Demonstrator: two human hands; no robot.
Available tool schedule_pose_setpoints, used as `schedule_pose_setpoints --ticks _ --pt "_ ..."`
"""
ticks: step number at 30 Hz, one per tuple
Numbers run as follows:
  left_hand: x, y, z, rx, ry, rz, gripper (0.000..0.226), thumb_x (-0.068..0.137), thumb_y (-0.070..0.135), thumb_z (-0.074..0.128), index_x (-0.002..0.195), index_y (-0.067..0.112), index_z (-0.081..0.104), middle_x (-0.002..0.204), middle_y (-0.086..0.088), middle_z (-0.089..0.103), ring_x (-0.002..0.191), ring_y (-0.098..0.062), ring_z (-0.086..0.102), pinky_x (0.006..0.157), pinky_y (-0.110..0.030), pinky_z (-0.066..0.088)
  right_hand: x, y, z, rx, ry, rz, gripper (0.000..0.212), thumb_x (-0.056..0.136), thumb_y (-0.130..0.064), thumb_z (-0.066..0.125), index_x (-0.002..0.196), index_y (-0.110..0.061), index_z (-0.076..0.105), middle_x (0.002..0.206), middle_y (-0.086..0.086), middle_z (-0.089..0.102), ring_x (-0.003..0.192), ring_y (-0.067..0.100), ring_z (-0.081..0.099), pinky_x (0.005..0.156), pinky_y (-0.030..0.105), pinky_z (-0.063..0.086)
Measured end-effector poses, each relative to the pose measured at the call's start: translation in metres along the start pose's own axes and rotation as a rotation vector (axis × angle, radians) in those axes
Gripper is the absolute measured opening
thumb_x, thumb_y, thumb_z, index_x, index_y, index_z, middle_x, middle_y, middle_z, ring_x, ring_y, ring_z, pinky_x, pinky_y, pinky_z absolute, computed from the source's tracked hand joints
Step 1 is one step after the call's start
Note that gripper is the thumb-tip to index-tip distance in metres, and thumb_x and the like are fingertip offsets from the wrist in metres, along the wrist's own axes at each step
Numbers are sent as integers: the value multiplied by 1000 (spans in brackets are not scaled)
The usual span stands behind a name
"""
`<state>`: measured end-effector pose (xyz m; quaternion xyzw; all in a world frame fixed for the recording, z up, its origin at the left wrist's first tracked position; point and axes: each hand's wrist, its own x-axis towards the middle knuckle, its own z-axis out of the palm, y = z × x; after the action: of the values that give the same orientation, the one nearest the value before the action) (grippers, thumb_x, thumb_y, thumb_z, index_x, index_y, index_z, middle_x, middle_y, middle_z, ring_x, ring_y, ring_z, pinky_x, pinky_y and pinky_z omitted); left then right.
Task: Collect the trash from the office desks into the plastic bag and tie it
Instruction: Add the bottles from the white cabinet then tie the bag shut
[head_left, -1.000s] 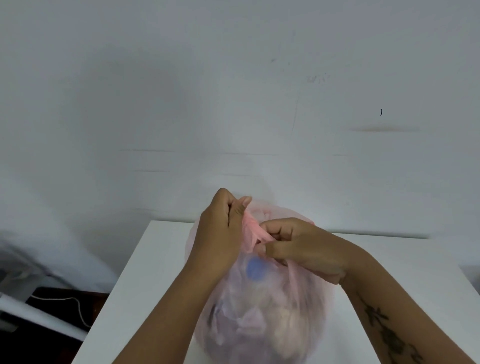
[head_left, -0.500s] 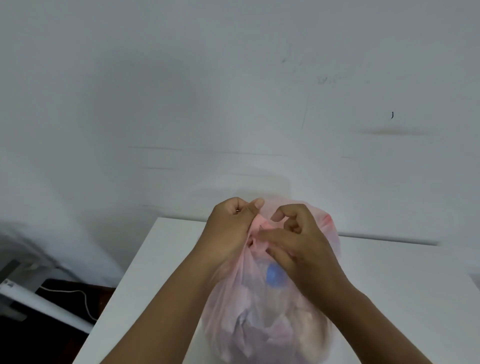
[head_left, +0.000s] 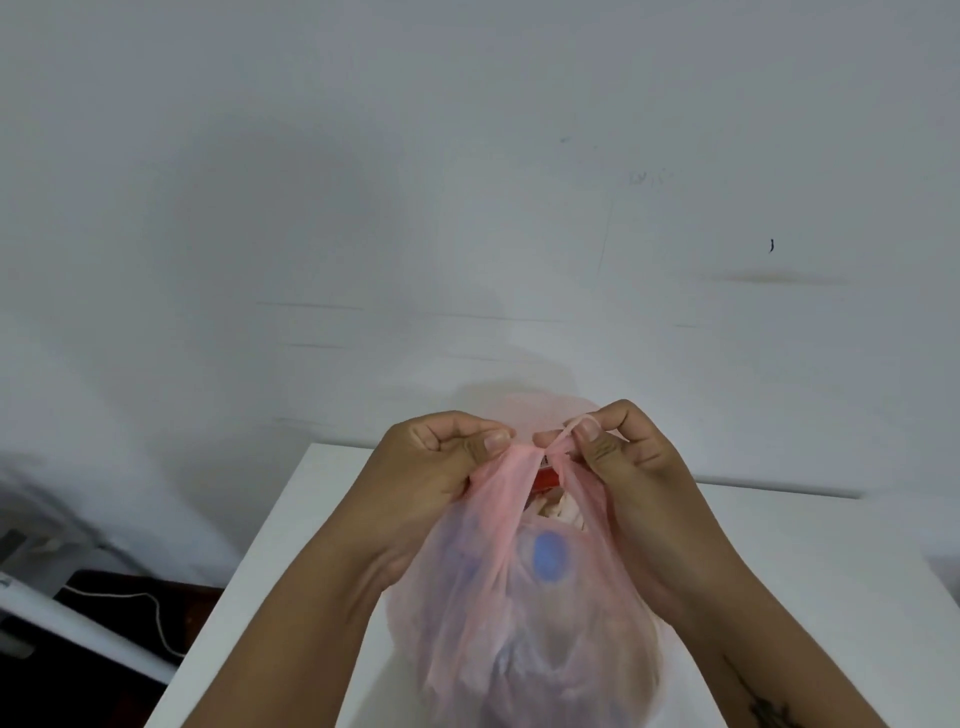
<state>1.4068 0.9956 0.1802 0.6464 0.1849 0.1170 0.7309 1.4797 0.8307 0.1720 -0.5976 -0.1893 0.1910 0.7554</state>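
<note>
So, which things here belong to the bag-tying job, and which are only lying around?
Belonging to the job:
- pink plastic bag, with trash inside
- its two handles, pinched at the top
- left hand
- right hand
- white desk under the bag

Only lying around:
- white cable on the floor, left

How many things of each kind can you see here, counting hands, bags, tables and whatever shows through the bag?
Hands: 2, left hand and right hand
Pink plastic bag: 1
White table: 1
Blue cap seen through the bag: 1
Red-labelled item at the bag's mouth: 1
Other trash inside: too blurred to count
Total: 6
</note>
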Motion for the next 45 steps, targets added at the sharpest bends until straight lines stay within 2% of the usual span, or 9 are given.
schedule_pose_setpoints --ticks 6,10,23,28,31,34,36,41,45 --pt "1 10 -6 -115 25 -14 11 92 7 62 94 7 73 88 -6 77 74 -9 70 63 -17 53 -7 -8 4 -85 16 -69 22 97 -27 51 90 -6 55 85 2 71 78 16 69 67 18 52" --pt "3 7 -4 -133 73 -17 13 93 12 63 101 7 72 101 -9 77 95 -20 72 84 -29 55 -1 -11 15 -26 -51 -36 19 101 -27 46 88 -19 57 115 -5 71 106 14 68 81 24 53" --pt "10 -27 -27 -17 494 27 8 91 12 68 86 12 75 83 -5 77 78 -17 69 86 -38 55 -1 5 -25 -133 113 25 26 103 -14 42 78 -15 49 69 1 51 69 15 50 78 31 39" --pt "5 -47 -22 168 555 69 12 94 18 64 88 25 72 86 7 74 88 -6 67 75 -18 48 -3 14 -22 -512 230 -44 20 101 -21 44 81 -21 49 72 -4 57 66 13 53 63 24 41" --pt "2 -45 -15 204 528 117 13 96 21 62 90 29 71 86 11 72 87 -1 66 73 -14 45 6 7 -1 -691 32 -136 10 93 -32 58 98 -37 51 99 -11 57 87 0 53 75 16 42" --pt "-1 -45 -9 287 493 158 12 97 24 61 91 31 69 87 13 71 85 2 64 74 -16 47 17 15 16 -1300 -273 -127 70 75 -65 63 136 -47 32 143 -9 33 128 15 35 104 35 37" --pt "-3 -47 -7 322 482 179 12 97 25 60 93 31 69 89 15 71 86 4 63 74 -14 46 19 25 24 -1585 -271 -169 79 77 -74 52 143 -41 23 146 -2 28 125 25 36 100 41 41" --pt "-4 -53 -10 339 454 188 15 96 20 61 90 31 69 89 15 71 87 0 65 77 -21 50 17 43 24 -1474 -275 -336 36 101 -47 33 126 -27 48 124 -2 55 102 15 53 87 26 47" --pt "-9 -53 -2 655 455 416 23 96 27 57 113 42 56 114 13 62 109 -13 56 97 -43 48 7 46 15 -1378 -386 -371 36 105 -38 28 120 -23 57 119 -2 65 103 15 61 93 26 46"
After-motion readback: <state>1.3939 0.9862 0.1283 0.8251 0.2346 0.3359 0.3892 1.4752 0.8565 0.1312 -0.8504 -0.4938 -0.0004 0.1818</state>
